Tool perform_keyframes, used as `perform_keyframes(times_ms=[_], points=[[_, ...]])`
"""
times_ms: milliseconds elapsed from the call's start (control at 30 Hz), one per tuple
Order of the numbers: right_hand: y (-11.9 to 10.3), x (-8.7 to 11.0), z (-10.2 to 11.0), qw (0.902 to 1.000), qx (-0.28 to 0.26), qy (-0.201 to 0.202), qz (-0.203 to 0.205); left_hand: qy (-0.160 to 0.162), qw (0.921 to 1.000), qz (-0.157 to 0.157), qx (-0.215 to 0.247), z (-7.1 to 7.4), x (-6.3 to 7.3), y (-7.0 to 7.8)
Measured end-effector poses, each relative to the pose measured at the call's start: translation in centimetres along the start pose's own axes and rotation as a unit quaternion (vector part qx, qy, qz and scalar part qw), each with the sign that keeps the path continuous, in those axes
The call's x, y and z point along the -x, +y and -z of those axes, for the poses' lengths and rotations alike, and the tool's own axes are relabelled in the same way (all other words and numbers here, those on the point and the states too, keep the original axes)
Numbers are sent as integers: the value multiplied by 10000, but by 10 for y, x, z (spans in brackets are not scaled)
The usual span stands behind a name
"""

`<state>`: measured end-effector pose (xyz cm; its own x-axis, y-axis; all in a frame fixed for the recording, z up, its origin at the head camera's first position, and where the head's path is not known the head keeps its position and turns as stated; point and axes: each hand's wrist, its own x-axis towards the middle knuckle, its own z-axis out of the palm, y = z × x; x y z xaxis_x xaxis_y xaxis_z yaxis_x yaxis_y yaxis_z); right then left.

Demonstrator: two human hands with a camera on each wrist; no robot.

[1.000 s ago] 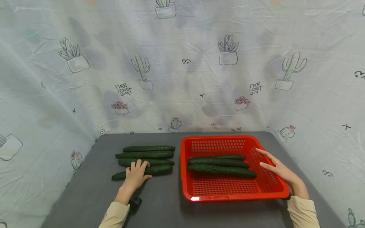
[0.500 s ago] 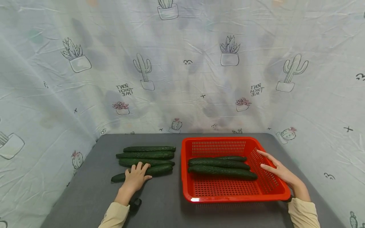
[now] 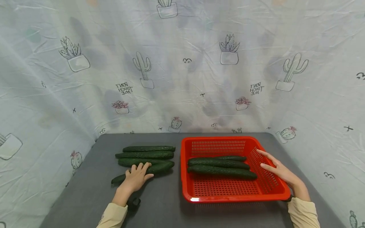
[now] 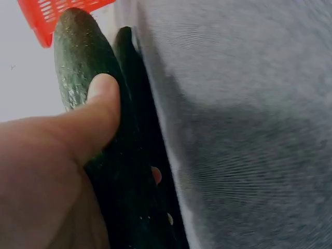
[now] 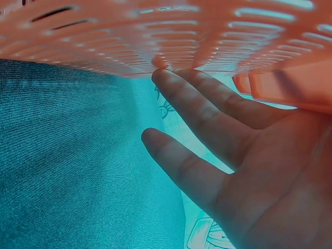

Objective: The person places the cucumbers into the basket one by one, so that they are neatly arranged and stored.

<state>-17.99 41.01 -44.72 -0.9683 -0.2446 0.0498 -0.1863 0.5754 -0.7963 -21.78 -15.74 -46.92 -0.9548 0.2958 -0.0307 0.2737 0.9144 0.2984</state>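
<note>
My left hand (image 3: 134,178) grips the nearest cucumber (image 3: 161,167) of a row on the table, at the left of the head view. In the left wrist view the thumb lies along one side of this cucumber (image 4: 78,57), and fingertips show on its far side. My right hand (image 3: 280,171) is at the right wall of the red plastic basket (image 3: 233,199), with two digits visible over the rim. From the right wrist, straight fingers (image 5: 192,168) appear beneath the slotted outer wall. Inside the basket lie three cucumbers (image 3: 222,171).
Beyond the held one, three more cucumbers (image 3: 145,155) lie side by side on the grey table (image 3: 159,202). A white cloth (image 3: 171,76) printed with cacti hangs behind the table and along both sides.
The right end of the gripped cucumber has shifted slightly away from me, against its neighbour, so it lies more slanted. My right hand and the basket have stayed put.
</note>
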Motion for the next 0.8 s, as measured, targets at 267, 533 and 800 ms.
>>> perform_keyframes(times_ms=[267,533,800], points=[[2,0,0,9999,94,-17,62,717,9968,-40,344,8,-2,4],[2,5,1,9999,-111,1,79,1465,9892,-17,-67,12,-2,8],[0,2,-2,9999,-107,49,22,2199,9748,116,-367,25,4,19]])
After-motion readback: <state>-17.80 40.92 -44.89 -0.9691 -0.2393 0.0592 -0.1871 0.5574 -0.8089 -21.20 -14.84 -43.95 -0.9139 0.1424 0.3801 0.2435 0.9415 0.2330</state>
